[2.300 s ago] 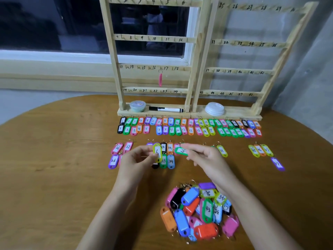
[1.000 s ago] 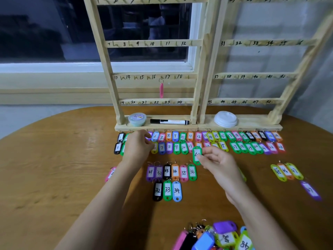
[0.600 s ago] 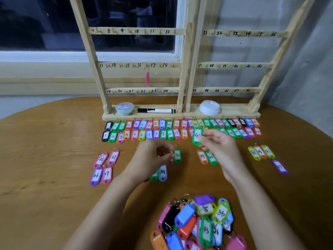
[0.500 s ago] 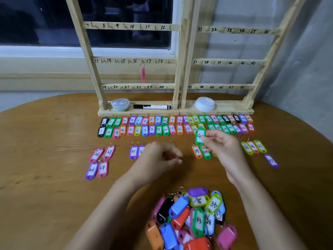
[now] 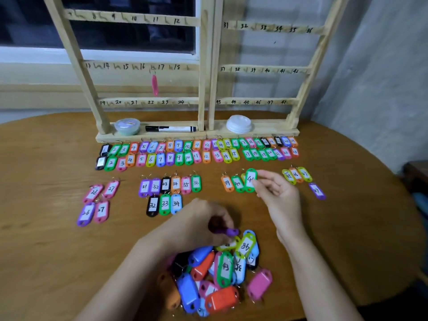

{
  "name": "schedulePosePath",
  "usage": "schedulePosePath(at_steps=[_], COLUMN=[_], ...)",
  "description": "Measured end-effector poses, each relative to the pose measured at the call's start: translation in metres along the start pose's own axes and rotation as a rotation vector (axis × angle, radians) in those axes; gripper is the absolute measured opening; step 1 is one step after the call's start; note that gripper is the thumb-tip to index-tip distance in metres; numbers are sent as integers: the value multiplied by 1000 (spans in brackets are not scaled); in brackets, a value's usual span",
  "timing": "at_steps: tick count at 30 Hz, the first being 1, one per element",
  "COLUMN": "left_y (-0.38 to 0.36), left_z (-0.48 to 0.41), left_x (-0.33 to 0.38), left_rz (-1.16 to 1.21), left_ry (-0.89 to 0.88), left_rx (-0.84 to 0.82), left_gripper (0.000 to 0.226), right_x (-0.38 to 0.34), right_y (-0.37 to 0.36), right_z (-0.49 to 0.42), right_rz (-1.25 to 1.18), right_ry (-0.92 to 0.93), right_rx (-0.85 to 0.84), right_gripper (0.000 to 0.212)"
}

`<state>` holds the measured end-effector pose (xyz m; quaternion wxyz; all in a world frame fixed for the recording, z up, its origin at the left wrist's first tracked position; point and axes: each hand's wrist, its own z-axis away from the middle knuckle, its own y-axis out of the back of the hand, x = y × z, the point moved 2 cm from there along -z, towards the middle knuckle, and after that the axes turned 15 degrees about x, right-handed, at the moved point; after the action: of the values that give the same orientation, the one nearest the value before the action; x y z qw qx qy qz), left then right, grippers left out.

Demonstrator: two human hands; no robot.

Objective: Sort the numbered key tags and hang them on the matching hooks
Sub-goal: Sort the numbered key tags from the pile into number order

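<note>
Round table [image 5: 46, 251]; rack [image 5: 205, 66] at 12 o'clock, one pink tag [image 5: 154, 85] hanging by 17; sorted rows [image 5: 196, 156] under it; pile [image 5: 215, 274] at 6; left hand [image 5: 199, 225] on pile's 12 o'clock edge, fingers curled round purple tag [image 5: 229, 232]; right hand [image 5: 275, 193] at pile's 1 o'clock, pinching green tag [image 5: 250, 180] just beside 39 and 40

Sorted tags [image 5: 196, 156] lie in numbered rows below the rack [image 5: 203, 66]; a pink tag [image 5: 154, 85] hangs there (hook 17). Unsorted tags [image 5: 222, 274] heap nearer.

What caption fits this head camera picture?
Right hand holds a green tag; left hand pinches a purple tag above the pile.
</note>
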<state>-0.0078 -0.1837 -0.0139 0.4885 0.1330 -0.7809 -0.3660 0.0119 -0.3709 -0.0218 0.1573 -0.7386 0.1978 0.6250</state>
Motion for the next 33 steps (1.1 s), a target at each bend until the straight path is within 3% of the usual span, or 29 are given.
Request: schedulePosePath(at_steps=[10,14,18,22,26,29,33], left_y=[5,8,8,12,14,13,12], left_z=[5,5,7,7,8,9,9], left_x=[-8,-9,-10,-9,-6,-4,-5], left_rz=[125,154,244,228,259,298,292], left_ry=[14,40,175,163,142,155,172], left_rx=[237,371,486,501,514,529,522], left_gripper=[11,14,21,16,14,14,16], right_x=[6,8,13,14,17,20,21], right_y=[1,1,5,21,58,82,86], right_z=[-5,-5,-6,-14,-28,-34,-40], right_rz=[24,29,88,275,569,818,913], right_ry=[10,18,95,254,380,266,213], right_rx=[-23,-12,38,148,281,388,426], right_gripper=[34,27,20,8,12,16,17])
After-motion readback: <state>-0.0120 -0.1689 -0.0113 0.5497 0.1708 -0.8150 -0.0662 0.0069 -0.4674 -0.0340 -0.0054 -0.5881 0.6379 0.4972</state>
